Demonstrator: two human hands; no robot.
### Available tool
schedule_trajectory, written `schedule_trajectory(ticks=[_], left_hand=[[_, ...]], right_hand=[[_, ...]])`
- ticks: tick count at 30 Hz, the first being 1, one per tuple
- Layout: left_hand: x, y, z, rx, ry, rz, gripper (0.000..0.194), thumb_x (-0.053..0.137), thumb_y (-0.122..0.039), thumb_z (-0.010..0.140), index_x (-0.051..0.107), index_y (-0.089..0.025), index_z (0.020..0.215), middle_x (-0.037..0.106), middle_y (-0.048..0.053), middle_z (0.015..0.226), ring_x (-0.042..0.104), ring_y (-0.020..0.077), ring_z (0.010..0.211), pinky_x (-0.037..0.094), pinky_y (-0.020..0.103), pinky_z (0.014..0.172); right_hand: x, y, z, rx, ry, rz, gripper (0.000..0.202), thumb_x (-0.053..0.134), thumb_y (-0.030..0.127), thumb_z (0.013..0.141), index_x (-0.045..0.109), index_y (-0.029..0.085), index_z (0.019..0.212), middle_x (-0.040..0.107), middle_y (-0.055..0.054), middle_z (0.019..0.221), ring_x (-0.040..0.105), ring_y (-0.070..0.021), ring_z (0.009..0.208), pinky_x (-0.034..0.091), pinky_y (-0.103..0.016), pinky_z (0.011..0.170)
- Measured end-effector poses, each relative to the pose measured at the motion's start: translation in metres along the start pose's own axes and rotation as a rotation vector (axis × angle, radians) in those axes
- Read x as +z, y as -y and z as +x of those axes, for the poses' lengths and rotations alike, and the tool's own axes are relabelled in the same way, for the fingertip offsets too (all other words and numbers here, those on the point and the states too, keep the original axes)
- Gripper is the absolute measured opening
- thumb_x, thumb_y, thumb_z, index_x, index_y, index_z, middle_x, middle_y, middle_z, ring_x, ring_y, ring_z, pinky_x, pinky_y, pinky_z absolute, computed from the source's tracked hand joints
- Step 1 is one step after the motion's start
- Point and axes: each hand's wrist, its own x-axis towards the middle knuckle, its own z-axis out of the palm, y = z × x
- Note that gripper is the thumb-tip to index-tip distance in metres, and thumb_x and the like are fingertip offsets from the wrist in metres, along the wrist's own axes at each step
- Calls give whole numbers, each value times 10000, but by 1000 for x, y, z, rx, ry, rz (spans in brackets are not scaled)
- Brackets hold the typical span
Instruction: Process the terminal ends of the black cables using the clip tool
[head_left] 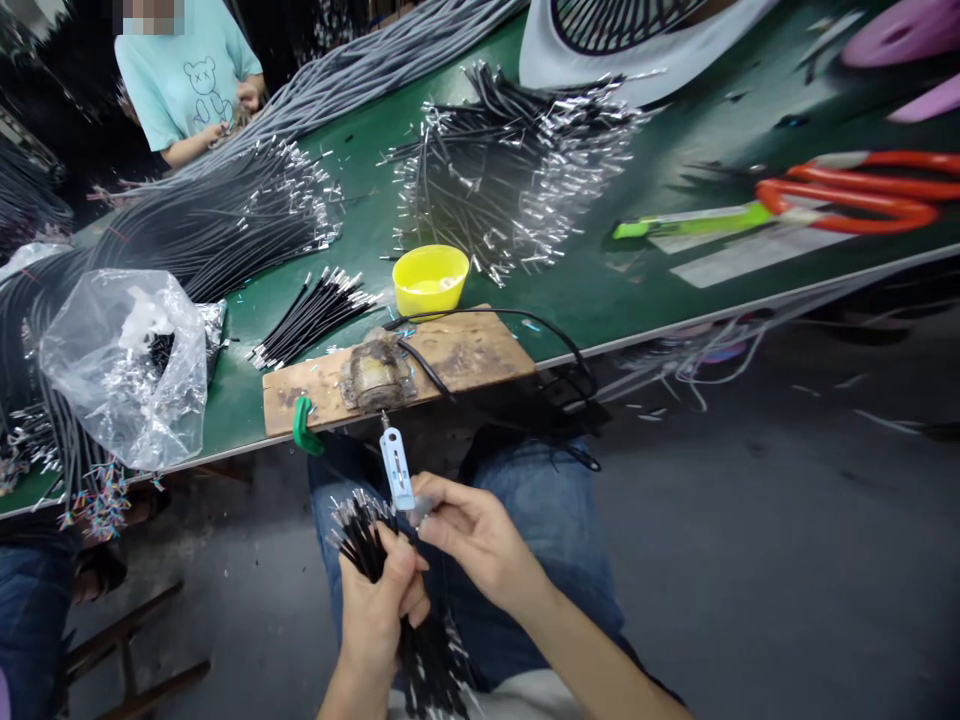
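My left hand (375,605) is wrapped round a bundle of short black cables (431,665) with bare, silvery ends, held upright above my lap. My right hand (484,540) is closed in a pinch beside the lower end of a light blue clothes peg (397,468); a small greyish piece at its fingertips is too blurred to name. The peg hangs from the shaft of a small motor (377,374), which is stuck onto a wooden board (480,350) at the table edge. A green clamp (304,425) grips the board's left end.
On the green table (577,290) are a yellow bowl (429,283), a small cable pile (315,315), larger cable heaps (510,180), a plastic bag (127,370), orange-handled scissors (847,195), a green cutter knife (694,222) and a fan (637,45). Across the table stands a person (191,85).
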Motion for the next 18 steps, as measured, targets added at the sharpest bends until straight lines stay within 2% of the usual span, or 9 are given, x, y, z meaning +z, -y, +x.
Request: schedule_trajectory(ticks=[3,5,7,10,12,13,14,16,18], left_hand=[[3,-2,-1,58,6,48,523,728,-557,586,378,-175,520,311,-77,412,272,24,357,218,198,374],[5,-3,0,83,-1,72,528,737,-514,598,345,-174,502,324,-71,430,278,28,387,230,206,395],[4,-4,1,95,-13,86,521,741,-493,601,343,-172,499,345,-65,470,283,31,408,242,212,404],[1,-3,3,97,-22,103,475,731,-500,610,410,-164,514,358,-63,469,297,34,390,241,213,388],[-2,-4,3,92,-21,113,435,701,-525,637,490,-153,557,343,-70,430,278,33,358,236,207,366],[-4,-5,3,94,-21,117,425,694,-534,642,531,-145,589,362,-66,433,269,30,349,232,203,354],[-6,-6,4,103,-22,123,418,696,-533,639,567,-137,614,395,-56,450,266,27,348,228,200,346],[-8,-9,6,146,-24,143,382,729,-491,616,627,-123,625,464,-28,507,304,35,378,251,203,359],[-10,-13,10,207,-24,167,321,758,-433,593,665,-126,582,500,-4,530,382,68,443,334,230,425]], right_hand=[[8,-5,-1,190,-31,185,346,725,482,673,585,165,664,497,14,584,438,-113,538,366,-245,525],[14,-8,-2,213,-65,192,366,702,502,686,558,167,648,485,17,566,426,-111,514,357,-248,507],[16,-10,-4,67,-155,68,322,655,461,745,543,179,637,483,11,577,434,-122,525,361,-256,508],[12,-10,-3,-355,-285,-295,184,615,291,794,583,199,639,528,-17,630,474,-163,622,393,-291,586],[7,-7,-1,-491,-243,-436,163,610,234,789,608,203,630,561,-34,650,486,-183,668,402,-314,633],[4,-5,1,-461,-173,-420,167,610,249,792,614,200,632,571,-39,656,491,-185,672,405,-317,636],[2,-3,3,-367,-89,-348,174,613,288,795,621,195,648,576,-41,660,495,-182,663,407,-312,623],[-2,1,7,-84,74,-117,228,641,396,773,635,180,700,577,-32,659,503,-162,629,401,-285,583],[-6,6,13,167,196,67,323,693,478,706,656,160,750,591,-24,668,514,-143,615,394,-262,575]])
